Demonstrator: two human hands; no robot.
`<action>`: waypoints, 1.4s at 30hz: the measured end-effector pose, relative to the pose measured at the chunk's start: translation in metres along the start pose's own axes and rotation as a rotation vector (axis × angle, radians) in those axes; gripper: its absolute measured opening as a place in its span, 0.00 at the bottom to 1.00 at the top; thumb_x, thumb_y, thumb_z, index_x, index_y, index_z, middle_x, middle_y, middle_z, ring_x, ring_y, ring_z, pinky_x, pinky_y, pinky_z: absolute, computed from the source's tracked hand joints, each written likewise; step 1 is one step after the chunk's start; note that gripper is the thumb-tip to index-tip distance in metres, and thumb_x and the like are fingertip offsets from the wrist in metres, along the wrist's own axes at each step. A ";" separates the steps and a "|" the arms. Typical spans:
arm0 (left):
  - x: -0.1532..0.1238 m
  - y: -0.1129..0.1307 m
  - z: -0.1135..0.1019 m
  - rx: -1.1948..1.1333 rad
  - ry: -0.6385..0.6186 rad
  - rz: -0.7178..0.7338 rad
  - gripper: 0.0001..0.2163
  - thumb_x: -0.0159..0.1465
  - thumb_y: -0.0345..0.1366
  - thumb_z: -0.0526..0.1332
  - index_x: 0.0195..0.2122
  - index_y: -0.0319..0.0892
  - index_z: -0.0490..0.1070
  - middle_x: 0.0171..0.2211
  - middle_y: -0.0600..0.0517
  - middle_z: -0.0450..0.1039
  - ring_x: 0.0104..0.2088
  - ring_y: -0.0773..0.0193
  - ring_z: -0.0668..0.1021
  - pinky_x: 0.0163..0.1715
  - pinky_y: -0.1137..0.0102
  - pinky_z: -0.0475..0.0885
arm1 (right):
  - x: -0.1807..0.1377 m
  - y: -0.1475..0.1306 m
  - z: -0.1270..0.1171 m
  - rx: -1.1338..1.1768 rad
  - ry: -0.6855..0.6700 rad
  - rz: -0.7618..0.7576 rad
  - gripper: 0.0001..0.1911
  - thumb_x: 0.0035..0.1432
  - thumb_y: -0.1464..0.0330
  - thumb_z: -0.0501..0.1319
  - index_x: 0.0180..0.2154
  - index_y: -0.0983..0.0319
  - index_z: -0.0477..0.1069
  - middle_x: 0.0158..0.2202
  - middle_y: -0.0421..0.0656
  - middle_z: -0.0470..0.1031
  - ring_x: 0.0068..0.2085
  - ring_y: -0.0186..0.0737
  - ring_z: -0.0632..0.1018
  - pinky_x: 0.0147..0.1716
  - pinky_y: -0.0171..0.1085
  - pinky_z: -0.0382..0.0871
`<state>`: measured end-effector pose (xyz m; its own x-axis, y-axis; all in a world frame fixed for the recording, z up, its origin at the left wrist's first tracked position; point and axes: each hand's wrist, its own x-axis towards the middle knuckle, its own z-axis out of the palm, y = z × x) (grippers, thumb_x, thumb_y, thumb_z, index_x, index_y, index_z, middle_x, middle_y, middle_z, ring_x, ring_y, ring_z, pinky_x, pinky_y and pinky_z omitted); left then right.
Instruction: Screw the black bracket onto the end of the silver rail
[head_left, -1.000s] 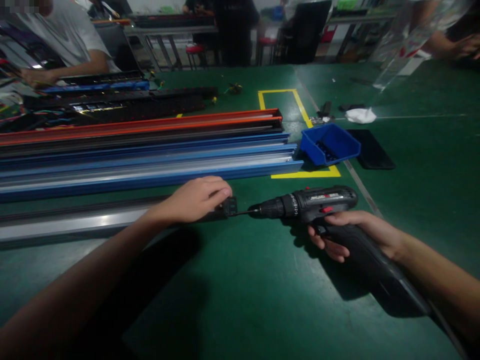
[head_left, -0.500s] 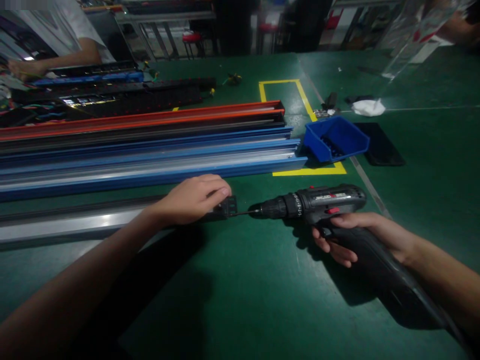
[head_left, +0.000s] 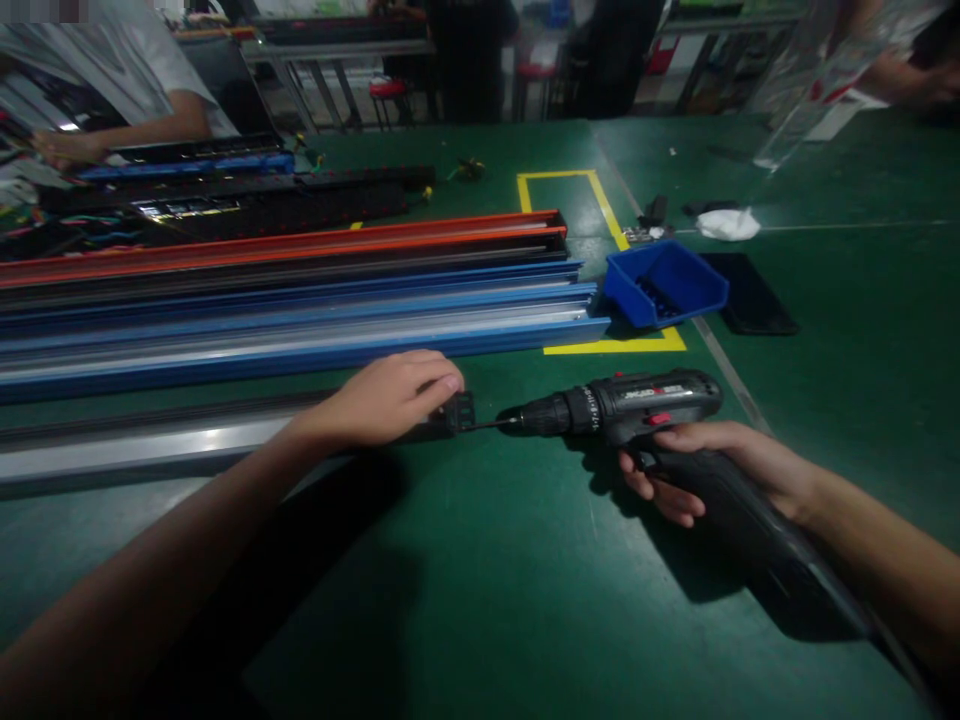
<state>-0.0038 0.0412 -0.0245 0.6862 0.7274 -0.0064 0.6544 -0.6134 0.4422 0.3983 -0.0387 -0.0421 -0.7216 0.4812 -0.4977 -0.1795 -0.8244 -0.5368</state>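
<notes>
My right hand [head_left: 697, 470] is wrapped round the handle of a black power drill [head_left: 630, 400], which lies on its side with its chuck to the left. A long thin bit [head_left: 489, 425] runs from the chuck to a black end cap [head_left: 464, 411]. That cap sits at the right end of a long grey metal profile [head_left: 187, 455]. Closed over the profile's end, my left hand [head_left: 390, 400] has its thumb and fingers by the cap. The screw, if there is one at the bit's tip, is too small to make out.
Beyond lie blue metal profiles [head_left: 450, 335] and an orange one [head_left: 450, 229]. A blue bin [head_left: 667, 285] with small dark parts stands right of them, beside a dark flat tablet-like object [head_left: 757, 295]. A co-worker's arm [head_left: 157, 125] is at the far left, near black strips [head_left: 300, 195].
The camera view has shifted slightly. Both hands keep their grips, and the bit stays against the end cap; the drill appears a touch further left.
</notes>
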 end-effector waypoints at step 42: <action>0.001 0.003 -0.001 -0.003 0.012 0.015 0.21 0.79 0.45 0.48 0.47 0.43 0.80 0.46 0.48 0.81 0.47 0.56 0.80 0.48 0.64 0.72 | 0.001 0.006 -0.005 -0.216 -0.072 -0.121 0.13 0.65 0.66 0.71 0.47 0.69 0.83 0.39 0.48 0.83 0.29 0.31 0.79 0.34 0.32 0.80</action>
<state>-0.0014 0.0401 -0.0222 0.6922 0.7217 0.0110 0.6430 -0.6235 0.4448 0.3998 -0.0416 -0.0487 -0.7508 0.5435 -0.3755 -0.1257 -0.6756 -0.7265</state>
